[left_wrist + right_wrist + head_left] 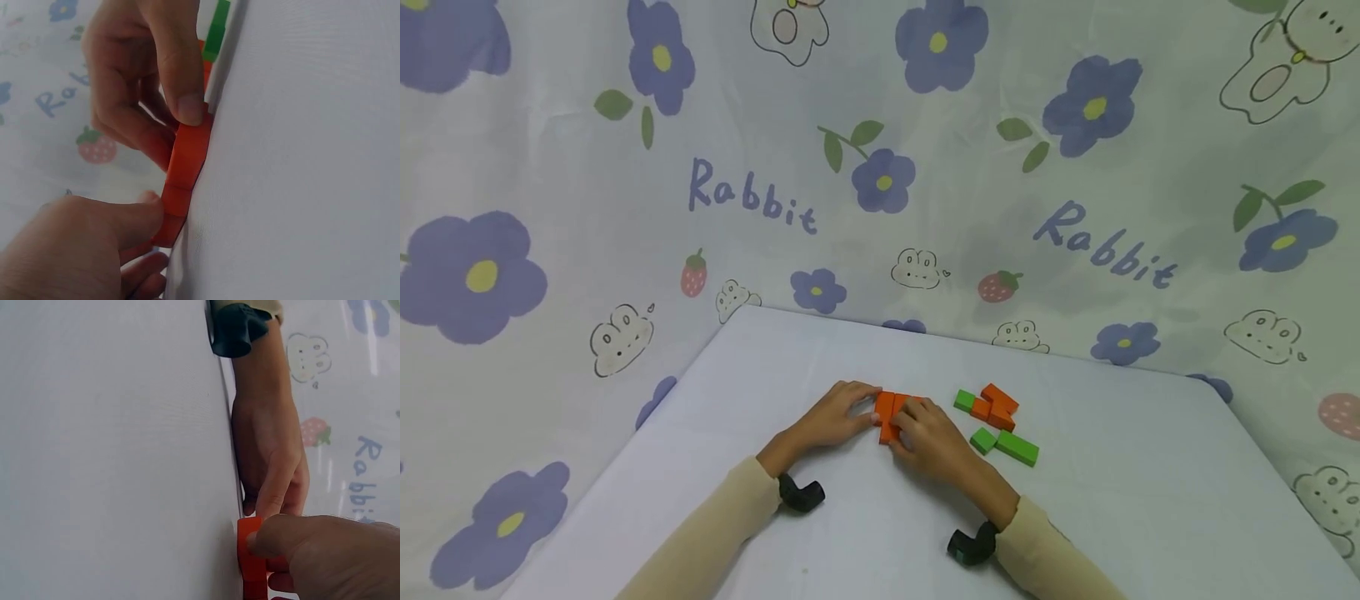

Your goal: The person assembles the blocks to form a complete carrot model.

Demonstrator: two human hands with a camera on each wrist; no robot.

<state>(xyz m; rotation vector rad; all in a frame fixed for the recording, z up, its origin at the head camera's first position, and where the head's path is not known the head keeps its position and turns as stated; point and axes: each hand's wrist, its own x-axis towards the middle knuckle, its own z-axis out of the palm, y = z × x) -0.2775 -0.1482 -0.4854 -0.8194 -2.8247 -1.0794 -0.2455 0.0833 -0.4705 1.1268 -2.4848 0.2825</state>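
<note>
Several orange blocks (884, 405) lie together on the white table between the two hands. At their left end, the left hand (835, 415) holds them between thumb and fingers; the left wrist view shows its thumb against the side of the orange row (177, 199). Over the right part, the right hand (934, 440) pinches an orange block with thumb and curled fingers. That thumb presses on the near end of the orange block (251, 562) in the right wrist view. The fingers partly cover the blocks.
Right of the hands lie loose orange blocks (1000, 415), a small green block (965, 401), another green block (982, 441) and a longer green block (1018, 448). A patterned cloth (880, 108) hangs behind the white table (880, 533).
</note>
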